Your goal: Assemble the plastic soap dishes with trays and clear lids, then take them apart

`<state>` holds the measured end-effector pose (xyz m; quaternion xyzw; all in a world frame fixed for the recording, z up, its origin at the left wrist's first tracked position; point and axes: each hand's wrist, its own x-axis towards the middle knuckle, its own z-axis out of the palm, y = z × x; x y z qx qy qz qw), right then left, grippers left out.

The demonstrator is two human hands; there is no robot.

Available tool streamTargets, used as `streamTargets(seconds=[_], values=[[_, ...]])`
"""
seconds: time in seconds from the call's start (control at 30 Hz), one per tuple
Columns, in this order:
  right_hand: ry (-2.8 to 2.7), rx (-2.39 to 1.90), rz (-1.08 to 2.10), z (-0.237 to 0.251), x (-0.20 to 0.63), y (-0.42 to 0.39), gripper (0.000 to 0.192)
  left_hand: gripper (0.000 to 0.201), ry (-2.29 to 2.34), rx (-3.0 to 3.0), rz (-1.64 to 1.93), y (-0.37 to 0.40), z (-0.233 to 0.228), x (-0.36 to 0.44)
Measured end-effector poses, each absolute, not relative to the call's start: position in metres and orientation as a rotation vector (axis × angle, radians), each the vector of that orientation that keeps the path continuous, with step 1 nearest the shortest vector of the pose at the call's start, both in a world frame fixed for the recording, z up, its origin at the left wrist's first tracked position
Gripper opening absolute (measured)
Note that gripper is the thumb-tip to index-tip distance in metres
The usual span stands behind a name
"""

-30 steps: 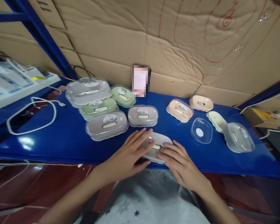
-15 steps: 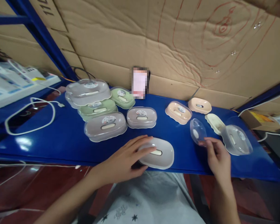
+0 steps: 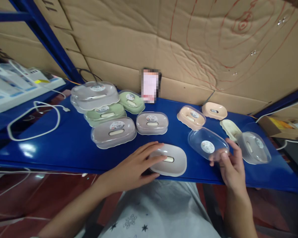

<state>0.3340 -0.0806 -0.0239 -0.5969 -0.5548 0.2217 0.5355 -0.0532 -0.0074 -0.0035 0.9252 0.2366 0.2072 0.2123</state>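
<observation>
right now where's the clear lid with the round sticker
In the head view the clear lid is right of centre, held up by the right hand just above the blue shelf, beside the grey soap dish.

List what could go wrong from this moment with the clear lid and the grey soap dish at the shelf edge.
1. The right hand pinches the clear lid only at its near rim, tilted; it may well slip and drop.
2. The grey soap dish sits at the front edge of the blue shelf, under the left hand; a push might tip it off.
3. The swinging lid could knock the peach dish just behind it.
</observation>
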Motion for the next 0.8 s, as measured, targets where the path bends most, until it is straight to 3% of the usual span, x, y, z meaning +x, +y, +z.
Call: streamTargets(seconds=[0.07, 0.17, 0.27, 0.53, 0.7, 0.8], values=[[-1.249, -1.518, 0.518, -0.025, 0.342, -0.077, 0.067, 0.055, 0.652, 2.565, 0.579, -0.007, -0.003, -0.053], [-1.371, -1.720, 0.225, -0.021, 0.348, -0.075, 0.054, 0.054, 0.636, 2.554, 0.594, -0.007, -0.002, -0.053], [-1.650, -1.776, 0.007, -0.015, 0.343, -0.075, 0.054, 0.055, 0.635, 2.524, 0.601, -0.008, -0.001, -0.053], [-2.041, -1.789, 0.120, -0.015, 0.357, -0.083, 0.069, 0.080, 0.808, 2.333, 0.573, -0.008, -0.010, -0.055], [-1.938, -1.726, 0.006, -0.001, 0.345, -0.091, 0.053, 0.101, 0.804, 2.285, 0.574, -0.007, -0.008, -0.053], [-2.125, -1.540, -0.028, 0.005, 0.299, -0.087, 0.060, 0.106, 0.779, 2.281, 0.617, -0.007, -0.008, -0.052]])
